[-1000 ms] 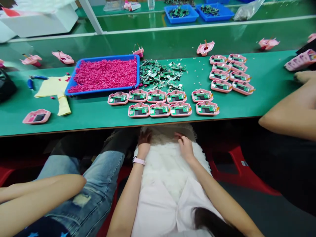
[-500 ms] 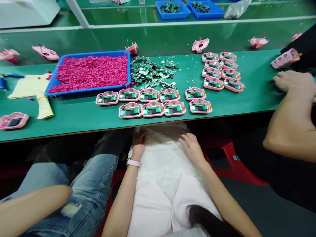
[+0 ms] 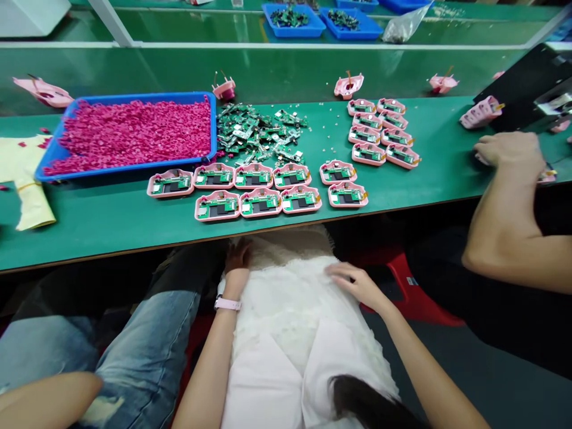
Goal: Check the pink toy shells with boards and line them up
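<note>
My left hand [image 3: 239,256], with a pale pink watch band [image 3: 227,304] at its wrist, rests on the white skirt [image 3: 286,292] in the shadow below the table edge. Its fingers lie loosely over the cloth and hold nothing. Slightly blurred, my right hand [image 3: 356,283] hovers at the skirt's right side with its fingers apart. Above my lap, on the green table [image 3: 111,223], stand pink plastic housings [image 3: 217,205] fitted with green circuit boards, in two rows. More such housings [image 3: 369,154] stand farther back on the right.
Behind the front rows are a blue tray [image 3: 215,128] of small magenta parts and a heap of loose circuit boards [image 3: 257,134]. A yellow cloth [image 3: 33,202] lies at left. At right, a co-worker's hand [image 3: 507,149] works beside a black machine [image 3: 518,89].
The view has shifted, so the table items appear farther left. My right hand has lifted slightly off the skirt and drawn back; my left hand stays on my lap.
</note>
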Demonstrator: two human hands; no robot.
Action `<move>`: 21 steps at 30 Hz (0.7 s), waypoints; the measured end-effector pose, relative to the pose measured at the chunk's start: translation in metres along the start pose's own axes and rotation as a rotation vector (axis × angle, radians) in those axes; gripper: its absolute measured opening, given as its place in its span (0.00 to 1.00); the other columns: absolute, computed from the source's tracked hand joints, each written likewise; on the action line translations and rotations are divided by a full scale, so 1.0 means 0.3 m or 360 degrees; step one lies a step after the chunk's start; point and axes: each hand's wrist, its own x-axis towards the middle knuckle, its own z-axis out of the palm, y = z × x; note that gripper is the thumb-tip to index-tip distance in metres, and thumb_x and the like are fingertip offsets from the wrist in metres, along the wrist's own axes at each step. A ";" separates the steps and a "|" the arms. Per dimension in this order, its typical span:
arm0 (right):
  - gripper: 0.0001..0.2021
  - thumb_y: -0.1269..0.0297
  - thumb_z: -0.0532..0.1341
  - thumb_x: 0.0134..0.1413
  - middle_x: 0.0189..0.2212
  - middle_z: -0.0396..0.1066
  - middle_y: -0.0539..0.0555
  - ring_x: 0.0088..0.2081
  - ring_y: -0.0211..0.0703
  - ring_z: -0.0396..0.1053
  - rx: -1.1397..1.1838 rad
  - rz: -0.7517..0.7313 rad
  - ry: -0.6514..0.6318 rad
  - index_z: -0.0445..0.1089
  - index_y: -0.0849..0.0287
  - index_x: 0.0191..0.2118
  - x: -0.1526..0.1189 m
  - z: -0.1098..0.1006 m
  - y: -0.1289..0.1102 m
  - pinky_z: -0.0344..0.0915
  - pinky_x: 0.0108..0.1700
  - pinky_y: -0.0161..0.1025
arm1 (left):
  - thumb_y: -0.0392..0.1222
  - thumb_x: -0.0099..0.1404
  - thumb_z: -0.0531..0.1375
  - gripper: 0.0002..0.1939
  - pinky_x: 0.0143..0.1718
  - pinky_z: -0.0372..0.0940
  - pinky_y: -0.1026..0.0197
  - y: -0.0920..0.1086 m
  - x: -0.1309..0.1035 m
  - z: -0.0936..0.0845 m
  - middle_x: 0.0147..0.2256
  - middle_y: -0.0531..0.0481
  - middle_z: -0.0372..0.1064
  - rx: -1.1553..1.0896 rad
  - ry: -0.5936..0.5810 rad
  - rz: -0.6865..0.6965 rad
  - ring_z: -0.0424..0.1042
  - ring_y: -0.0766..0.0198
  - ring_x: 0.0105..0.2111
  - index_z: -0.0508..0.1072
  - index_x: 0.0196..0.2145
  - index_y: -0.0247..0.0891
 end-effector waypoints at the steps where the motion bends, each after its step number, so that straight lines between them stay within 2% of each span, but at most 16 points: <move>1: 0.17 0.50 0.54 0.64 0.54 0.72 0.55 0.59 0.52 0.65 0.0025 -0.0021 -0.0151 0.75 0.48 0.50 0.000 0.008 -0.005 0.58 0.62 0.55 | 0.44 0.68 0.57 0.18 0.61 0.58 0.40 -0.002 0.002 -0.001 0.62 0.43 0.59 0.0005 0.0012 0.0027 0.61 0.52 0.60 0.68 0.55 0.43; 2: 0.18 0.49 0.55 0.63 0.56 0.71 0.56 0.61 0.55 0.61 -0.0012 0.0013 -0.0176 0.75 0.48 0.50 0.002 0.019 -0.006 0.53 0.64 0.60 | 0.44 0.68 0.58 0.18 0.61 0.58 0.39 -0.004 0.003 -0.003 0.62 0.43 0.59 0.0012 0.0031 0.0057 0.61 0.52 0.60 0.69 0.54 0.42; 3: 0.20 0.47 0.55 0.62 0.59 0.67 0.58 0.65 0.59 0.56 -0.0103 0.0097 -0.0062 0.74 0.50 0.52 0.005 0.031 -0.002 0.46 0.64 0.66 | 0.44 0.67 0.58 0.18 0.60 0.58 0.39 -0.006 0.004 -0.004 0.62 0.43 0.60 0.0021 0.0051 0.0087 0.62 0.51 0.60 0.69 0.54 0.41; 5: 0.28 0.44 0.55 0.61 0.65 0.56 0.64 0.68 0.67 0.44 -0.0268 0.0283 0.0385 0.69 0.57 0.58 0.013 0.054 0.016 0.37 0.63 0.75 | 0.44 0.68 0.58 0.18 0.60 0.59 0.40 -0.010 0.002 -0.003 0.61 0.43 0.60 0.0034 0.0080 0.0123 0.62 0.52 0.60 0.69 0.54 0.42; 6: 0.30 0.43 0.54 0.61 0.67 0.53 0.66 0.69 0.68 0.41 -0.0283 0.0321 0.0585 0.67 0.59 0.59 0.016 0.063 0.025 0.38 0.62 0.75 | 0.44 0.68 0.57 0.17 0.61 0.59 0.41 -0.013 0.000 -0.002 0.61 0.44 0.61 0.0039 0.0095 0.0134 0.62 0.53 0.59 0.69 0.54 0.43; 8: 0.27 0.46 0.53 0.63 0.65 0.56 0.66 0.68 0.64 0.46 -0.0188 0.0240 0.0797 0.67 0.60 0.59 0.015 0.075 0.037 0.47 0.63 0.70 | 0.45 0.69 0.56 0.17 0.61 0.59 0.42 -0.021 -0.003 0.003 0.61 0.44 0.61 0.0047 0.0123 0.0154 0.63 0.54 0.59 0.69 0.54 0.45; 11: 0.16 0.53 0.56 0.63 0.51 0.72 0.61 0.56 0.56 0.65 -0.0047 -0.0020 0.0738 0.75 0.55 0.47 0.003 0.080 0.024 0.63 0.57 0.56 | 0.45 0.69 0.56 0.16 0.61 0.59 0.42 -0.037 -0.002 0.013 0.61 0.44 0.61 0.0053 0.0152 0.0190 0.63 0.55 0.59 0.70 0.53 0.45; 14: 0.10 0.56 0.59 0.62 0.35 0.76 0.55 0.41 0.50 0.72 -0.0013 -0.0119 0.0540 0.77 0.52 0.38 -0.008 0.082 0.001 0.70 0.47 0.48 | 0.45 0.69 0.56 0.16 0.61 0.59 0.43 -0.050 0.003 0.023 0.61 0.44 0.61 0.0059 0.0183 0.0220 0.62 0.55 0.60 0.70 0.53 0.46; 16: 0.09 0.57 0.60 0.61 0.35 0.76 0.54 0.40 0.49 0.72 -0.0009 -0.0122 0.0484 0.77 0.51 0.38 -0.010 0.081 -0.004 0.70 0.46 0.47 | 0.45 0.69 0.56 0.17 0.61 0.60 0.42 -0.054 0.004 0.029 0.61 0.44 0.61 0.0059 0.0197 0.0245 0.63 0.54 0.59 0.69 0.54 0.45; 21: 0.10 0.55 0.63 0.58 0.44 0.76 0.55 0.47 0.51 0.72 0.0074 -0.0076 0.0351 0.78 0.50 0.42 -0.001 0.056 0.010 0.68 0.52 0.48 | 0.46 0.68 0.57 0.18 0.59 0.61 0.41 -0.055 0.001 0.034 0.60 0.43 0.62 0.0072 0.0221 0.0276 0.64 0.53 0.58 0.69 0.54 0.42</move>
